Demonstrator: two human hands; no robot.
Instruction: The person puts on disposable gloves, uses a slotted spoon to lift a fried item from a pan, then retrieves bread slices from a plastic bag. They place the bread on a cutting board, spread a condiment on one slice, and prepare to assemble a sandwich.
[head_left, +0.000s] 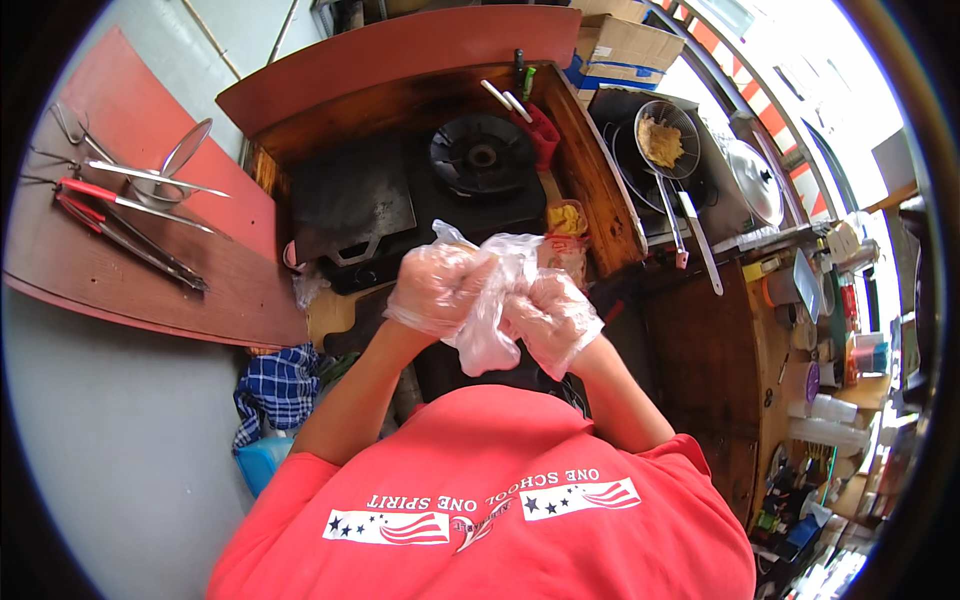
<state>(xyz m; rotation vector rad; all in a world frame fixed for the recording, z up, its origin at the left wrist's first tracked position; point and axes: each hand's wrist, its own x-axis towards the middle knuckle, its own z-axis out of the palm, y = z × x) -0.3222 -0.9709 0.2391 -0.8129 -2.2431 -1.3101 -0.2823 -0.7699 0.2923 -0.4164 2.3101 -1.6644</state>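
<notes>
Both my hands wear clear plastic gloves and meet in front of my chest at a translucent plastic bag (489, 337). My left hand (439, 289) is closed on the bag's upper left part; something brownish shows just above its fingers, too covered to name. My right hand (551, 315) grips the bag's right side with bent fingers. The lower end of the bag hangs between my wrists. Beyond my hands are a black gas burner (482, 155) and a dark flat griddle plate (352, 195). A tub of yellow food (566, 219) stands just past my right hand.
Tongs (135, 240) and a strainer (184, 154) hang at the left board. A wire skimmer holding fried food (660, 142) rests over a pan at the right, beside a metal lid (754, 184). A wooden guard (600, 180) edges the stove. Cups (832, 409) crowd the right shelf.
</notes>
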